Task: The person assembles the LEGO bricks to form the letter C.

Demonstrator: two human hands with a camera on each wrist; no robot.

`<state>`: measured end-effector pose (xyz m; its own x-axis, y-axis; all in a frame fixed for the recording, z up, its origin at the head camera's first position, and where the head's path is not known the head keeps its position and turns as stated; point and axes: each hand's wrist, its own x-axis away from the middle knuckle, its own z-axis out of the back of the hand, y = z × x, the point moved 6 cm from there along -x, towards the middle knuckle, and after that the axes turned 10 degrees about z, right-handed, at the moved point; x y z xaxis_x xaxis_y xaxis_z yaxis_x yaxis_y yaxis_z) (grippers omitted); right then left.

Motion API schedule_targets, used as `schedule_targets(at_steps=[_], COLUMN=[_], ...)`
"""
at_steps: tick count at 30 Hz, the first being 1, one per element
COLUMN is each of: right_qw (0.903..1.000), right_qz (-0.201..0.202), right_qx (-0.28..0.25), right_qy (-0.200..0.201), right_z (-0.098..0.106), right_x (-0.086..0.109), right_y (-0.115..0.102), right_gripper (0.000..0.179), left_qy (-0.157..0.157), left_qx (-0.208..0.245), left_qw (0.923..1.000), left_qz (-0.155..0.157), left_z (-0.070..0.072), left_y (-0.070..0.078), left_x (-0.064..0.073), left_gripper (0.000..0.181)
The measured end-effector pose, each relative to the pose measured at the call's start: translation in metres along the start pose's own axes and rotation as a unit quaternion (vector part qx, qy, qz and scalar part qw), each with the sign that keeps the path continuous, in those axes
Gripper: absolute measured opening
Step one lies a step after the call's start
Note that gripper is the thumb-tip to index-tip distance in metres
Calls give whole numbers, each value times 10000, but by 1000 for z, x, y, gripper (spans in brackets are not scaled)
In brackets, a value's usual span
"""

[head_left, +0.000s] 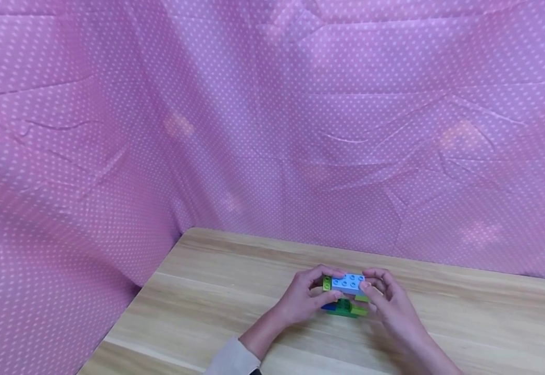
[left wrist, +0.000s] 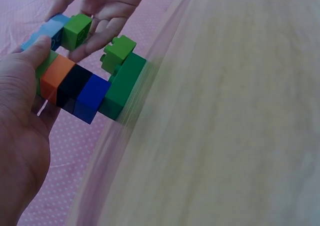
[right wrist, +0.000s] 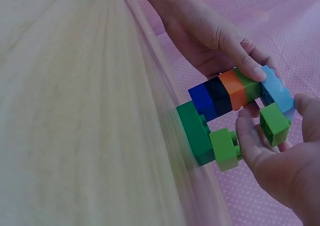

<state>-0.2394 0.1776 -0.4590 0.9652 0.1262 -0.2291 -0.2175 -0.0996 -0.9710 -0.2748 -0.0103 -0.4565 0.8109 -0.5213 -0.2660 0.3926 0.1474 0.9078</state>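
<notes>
A tower of toy building bricks stands on the table, its long dark green brick [left wrist: 122, 88] at the bottom. Blue [right wrist: 202, 102], black [right wrist: 220, 97] and orange bricks [right wrist: 233, 89] and a lime green one rise from one end. A single lime green brick [right wrist: 224, 148] sits on the other end. Across the top lies a light blue brick [head_left: 349, 283], with another lime green brick [right wrist: 274, 123] hanging beneath its far end. My left hand [head_left: 300, 296] grips the upper tower, thumb near the light blue brick. My right hand [head_left: 394, 307] holds the light blue brick's right end between thumb and fingers.
The wooden table [head_left: 197, 291] extends to both sides of the hands. A pink cloth with white dots [head_left: 272, 130] hangs behind the table and along its left side.
</notes>
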Motion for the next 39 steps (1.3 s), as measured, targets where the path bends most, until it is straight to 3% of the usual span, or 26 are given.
schedule_targets(at_steps=[4,11,19,25,28,32,35,39], right_qw=[9995,9939,9924,9857,9760,9530,9337,9179], right_qz=[-81,344,233,457,925,1384,1409,1309], right_qx=[109,638,730,1510,1871,2529,3101,3485], right_qy=[-299,-836,-966,-589,-625,-929,-1109,-1378], right_z=[-2,-11,-11,0,3,0,-3,-7], right_x=[0,0,0,2,1,2,4,7], right_y=[-2,-8,-8,-11,-14,-11,-5,2], right_gripper=[53,52,51,47,48,78,105,127], left_qy=[-4,1,-37,314,471,620,758,871], left_qx=[-23,-82,-255,-680,-468,-241,-380,-790], left_qw=[10000,10000,9996,9972,9972,9943,9902,9838], left_qz=[-6,8,-136,-8,340,836,1109,1353], left_z=[0,1,3,12,17,21,22,22], left_y=[0,3,0,-3,-7,-14,-20,-25], left_x=[-1,-1,-1,-1,-3,-5,-5,-6], left_gripper=[34,32,39,54,55,52,46,36])
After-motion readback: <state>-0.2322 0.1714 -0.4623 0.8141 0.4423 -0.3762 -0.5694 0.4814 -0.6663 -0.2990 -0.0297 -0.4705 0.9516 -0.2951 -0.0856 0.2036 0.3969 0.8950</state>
